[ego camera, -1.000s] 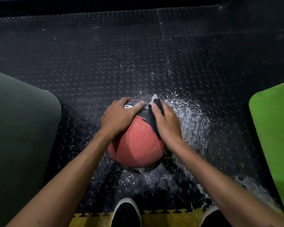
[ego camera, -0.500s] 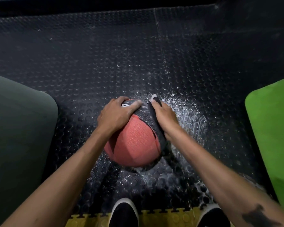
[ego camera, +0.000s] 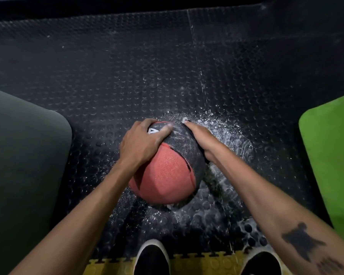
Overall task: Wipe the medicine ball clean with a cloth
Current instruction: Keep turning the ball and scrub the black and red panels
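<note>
The dark cloth (ego camera: 187, 124) was hard to see; only a small pale corner poked out past the right fingertips, and the rest hid under the right hand (ego camera: 202, 139). The round red and black rubber medicine ball (ego camera: 167, 175) sat on the wet black bumpy floor mat (ego camera: 127, 76), between both hands. The left hand (ego camera: 141, 143) lay on top with fingers spread, curled over a white mark. The right fingers lay straight and together, pressing the ball's black side.
</note>
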